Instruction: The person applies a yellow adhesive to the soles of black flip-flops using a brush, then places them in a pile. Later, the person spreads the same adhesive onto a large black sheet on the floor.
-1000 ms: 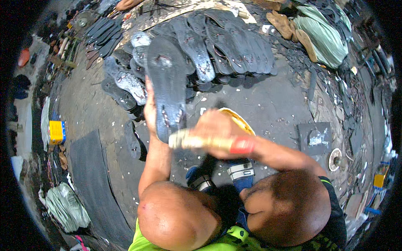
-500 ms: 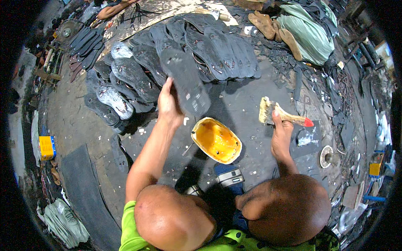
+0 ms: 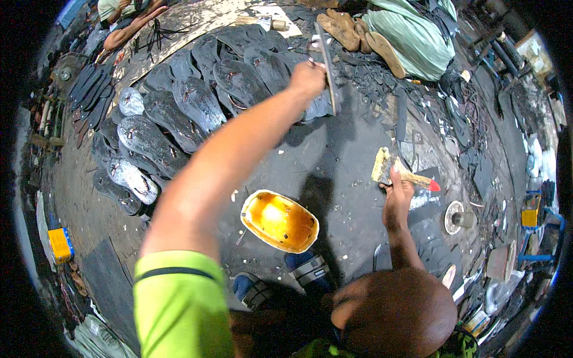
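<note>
Left hand [image 3: 308, 77]: fingers closed on a dark sole [image 3: 329, 74], which is held nearly edge-on, out front at the far right end of the sole pile [image 3: 196, 102]. Whether the sole touches the pile cannot be told. Right hand [image 3: 398, 197]: brush [image 3: 416, 178] gripped, thumb laid over the handle near the bristles; bristles pointed left, red handle tip right. Brush is held off to the right of the tub [image 3: 255, 209], well apart from it. Tub is set on the floor just ahead of the sandalled feet [image 3: 310, 269]; its inside is coated in amber liquid [image 3: 280, 222], with dark specks seen. Soles in the pile are laid overlapping in rows; some are glossy, one at the near left [image 3: 132, 179] is streaked white. Beyond the sole: brown foot-shaped forms [image 3: 385, 53] beside a pale green bundle [image 3: 412, 45]. A co-worker's arm [image 3: 136, 28] is seen at far left.
</note>
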